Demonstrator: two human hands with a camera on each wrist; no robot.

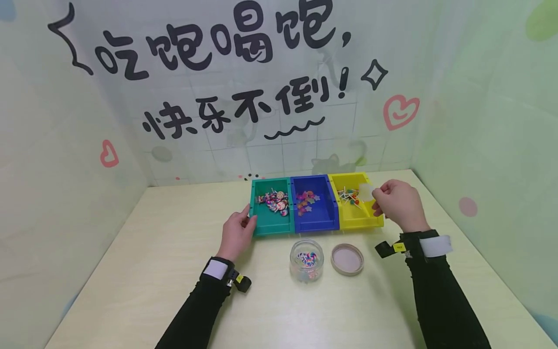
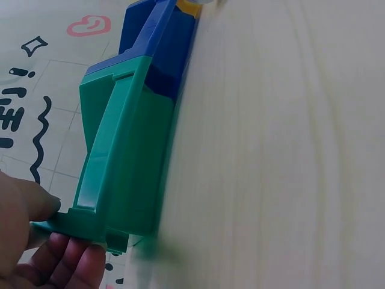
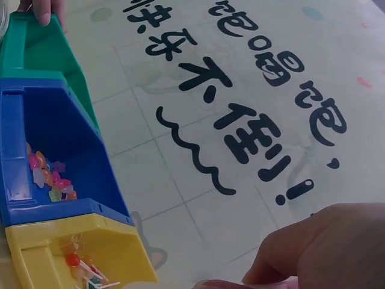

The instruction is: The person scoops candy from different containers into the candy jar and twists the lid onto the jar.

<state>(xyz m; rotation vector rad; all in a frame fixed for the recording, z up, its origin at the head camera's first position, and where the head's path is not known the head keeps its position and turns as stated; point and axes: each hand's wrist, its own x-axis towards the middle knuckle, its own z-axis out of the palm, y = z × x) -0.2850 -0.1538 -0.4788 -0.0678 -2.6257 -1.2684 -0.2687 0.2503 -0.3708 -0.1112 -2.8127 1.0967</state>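
Pale wood-grain bench (image 1: 131,271) carries row of three: open green plastic bin (image 1: 272,229), blue plastic bin (image 1: 317,226), yellow plastic bin (image 1: 361,222). My left grip (image 1: 235,236) pinches green bin's edge, probably steadying row; right grip (image 1: 402,204), nearly closed, pinches one small translucent whitish piece (image 1: 365,193) at yellow bin. One clear round jar (image 1: 293,264) uncapped, mouth likely kept reachable; one round pale lid (image 1: 347,259) beside. Bright candy-like pieces (image 1: 277,201): uncountable.

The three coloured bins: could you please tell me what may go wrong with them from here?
1. The left hand grips the edge of the green bin; a pull or tilt could shift it and spill its small pieces.
2. The clear jar stands open close in front of the bins; a sliding bin might knock it.
3. The right hand holds a pale translucent piece over the yellow bin; it might slip and drop in.
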